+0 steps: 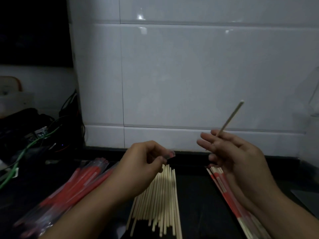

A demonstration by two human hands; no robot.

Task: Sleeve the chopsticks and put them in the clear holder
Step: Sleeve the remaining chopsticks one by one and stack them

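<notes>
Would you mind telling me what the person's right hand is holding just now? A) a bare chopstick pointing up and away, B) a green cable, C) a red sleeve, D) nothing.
A: the right hand holds a bare chopstick that slants up against the white tiled wall.

Kitchen: white wall tiles, dark counter.

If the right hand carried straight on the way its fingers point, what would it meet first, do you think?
The right hand, holding a chopstick, points its fingers left toward the left hand, which pinches a sleeve. It would probably meet that sleeve and hand first, though depth is unclear.
</notes>
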